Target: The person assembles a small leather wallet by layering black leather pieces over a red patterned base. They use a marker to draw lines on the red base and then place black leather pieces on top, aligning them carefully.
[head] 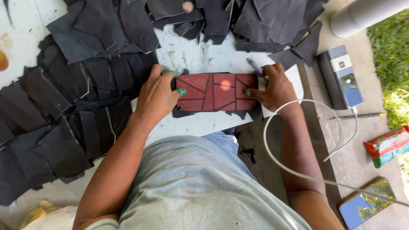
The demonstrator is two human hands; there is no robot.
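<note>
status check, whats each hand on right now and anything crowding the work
Left hand pressing left end of red template. Right hand on its right end, holding a pen. Black piece under template. Black scraps piled left and above.

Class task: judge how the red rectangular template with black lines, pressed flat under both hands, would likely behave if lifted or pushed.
The red rectangular template probably stays stiff: its edges look straight. It seems thin, so likely light. Lying flat on black material scraps, it should slide, not roll.
</note>
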